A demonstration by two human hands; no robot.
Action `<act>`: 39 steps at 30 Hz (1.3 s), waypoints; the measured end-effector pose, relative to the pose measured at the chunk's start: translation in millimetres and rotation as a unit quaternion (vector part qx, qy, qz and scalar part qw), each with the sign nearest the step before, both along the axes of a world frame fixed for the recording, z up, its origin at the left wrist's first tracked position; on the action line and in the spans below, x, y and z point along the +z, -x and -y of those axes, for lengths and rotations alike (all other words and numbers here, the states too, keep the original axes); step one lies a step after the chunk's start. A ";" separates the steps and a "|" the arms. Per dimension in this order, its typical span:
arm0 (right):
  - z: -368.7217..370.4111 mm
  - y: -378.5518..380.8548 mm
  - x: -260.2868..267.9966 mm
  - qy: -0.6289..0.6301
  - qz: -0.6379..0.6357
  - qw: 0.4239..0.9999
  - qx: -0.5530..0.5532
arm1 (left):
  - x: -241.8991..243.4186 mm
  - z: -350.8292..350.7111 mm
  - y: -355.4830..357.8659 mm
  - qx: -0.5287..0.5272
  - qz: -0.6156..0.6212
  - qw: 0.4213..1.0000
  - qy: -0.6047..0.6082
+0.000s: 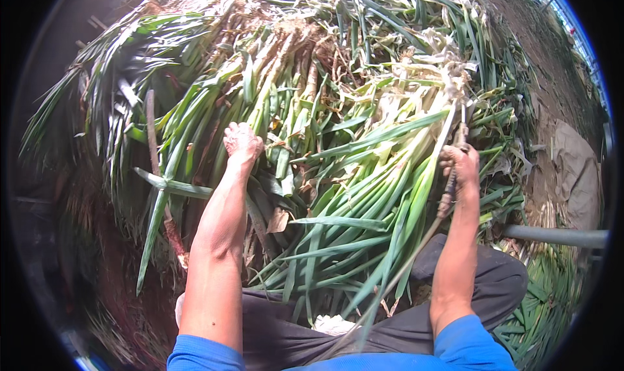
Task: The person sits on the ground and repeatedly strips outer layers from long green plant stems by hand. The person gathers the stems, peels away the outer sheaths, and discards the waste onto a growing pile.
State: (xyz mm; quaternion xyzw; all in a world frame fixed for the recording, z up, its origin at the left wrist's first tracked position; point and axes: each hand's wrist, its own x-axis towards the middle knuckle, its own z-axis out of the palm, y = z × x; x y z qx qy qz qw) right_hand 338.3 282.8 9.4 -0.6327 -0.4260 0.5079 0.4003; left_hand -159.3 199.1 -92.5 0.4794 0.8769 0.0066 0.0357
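Observation:
My left hand [243, 140] is curled around green onion stalks [263, 108] in the middle of the heap; its fingertips are hidden. In my right hand [460, 163] is a slim wand with a metal nozzle tube [463, 113] and a wrapped, dirty handle [447, 198]. From the handle's lower end a thin hose [407, 268] runs down across my lap. The nozzle tip meets a mass of pale roots and loose skins [451, 73]. Just left of the wand lies a bundle of cleaner green onions [375, 190], white ends up and green leaves fanning down towards my knees.
More green onions with rooted, soil-brown ends [297, 34] are heaped ahead. A long stick-like stalk [153, 142] stands at the left. At right are a grey pipe [555, 236], a tan sack [575, 171] and scattered leaves [541, 293]. My folded legs [492, 278] border the heap.

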 end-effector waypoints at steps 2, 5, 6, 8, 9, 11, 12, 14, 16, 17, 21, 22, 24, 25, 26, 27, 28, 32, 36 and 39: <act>19.8 35.0 1.2 -0.029 -0.027 0.999 0.024 | -7.2 -9.6 0.0 0.034 0.001 0.999 0.021; 38.4 81.6 2.4 -0.026 -0.057 0.993 0.105 | 19.3 -15.7 0.1 0.053 0.046 0.996 0.058; 43.2 93.7 -2.1 -0.021 -0.048 0.989 0.138 | 25.1 -13.5 4.0 0.058 0.063 0.994 0.061; 56.7 110.8 -12.0 -0.017 -0.015 0.984 0.177 | 35.9 -13.0 4.9 0.046 0.105 0.991 0.067; 65.4 121.2 -17.8 -0.018 0.001 0.981 0.195 | 44.6 -5.1 7.5 0.049 0.131 0.988 0.063; 80.3 132.1 -25.9 -0.008 -0.018 0.972 0.236 | 64.6 4.7 7.1 0.047 0.184 0.980 0.053; 87.0 136.9 -24.7 -0.006 -0.024 0.969 0.244 | 87.1 10.8 -3.7 0.026 0.194 0.979 0.054; 102.9 146.6 -16.0 0.022 -0.037 0.964 0.261 | 104.7 30.2 -9.1 -0.026 0.189 0.982 0.001; 113.8 153.0 -15.0 0.021 -0.015 0.955 0.297 | 125.8 43.9 -24.9 -0.049 0.216 0.975 0.017; 118.7 156.3 -12.7 0.026 -0.017 0.948 0.317 | 131.3 51.6 -31.7 -0.060 0.229 0.971 0.034; 147.1 176.8 4.6 0.008 0.068 0.921 0.385 | 131.6 109.6 -69.9 -0.017 0.227 0.973 0.021; 155.5 178.8 14.4 0.008 0.067 0.922 0.382 | 128.7 121.6 -83.7 -0.009 0.189 0.982 0.024; 169.9 179.3 12.0 0.003 0.096 0.915 0.392 | 127.8 145.2 -105.6 0.000 0.171 0.985 0.012; 177.1 181.1 12.1 0.010 0.097 0.909 0.406 | 125.5 157.6 -111.7 0.003 0.161 0.987 0.003; 186.2 181.3 14.9 -0.007 0.093 0.909 0.406 | 119.8 171.7 -118.7 0.003 0.108 0.993 -0.045; 195.0 180.7 19.2 -0.025 0.091 0.911 0.403 | 131.9 178.7 -127.8 0.031 0.128 0.991 -0.028; 203.4 181.4 25.7 -0.045 0.087 0.911 0.401 | 132.3 190.4 -134.3 0.039 0.108 0.992 -0.053; 236.1 193.1 55.9 -0.020 0.077 0.894 0.442 | 118.6 226.0 -143.7 0.072 0.043 0.993 -0.084; 255.8 201.0 31.9 -0.031 0.155 0.866 0.474 | 104.0 225.6 -156.4 0.076 0.014 0.994 -0.082; 250.8 207.0 27.1 0.053 0.146 0.865 0.477 | 95.0 226.9 -161.9 0.091 0.019 0.992 -0.090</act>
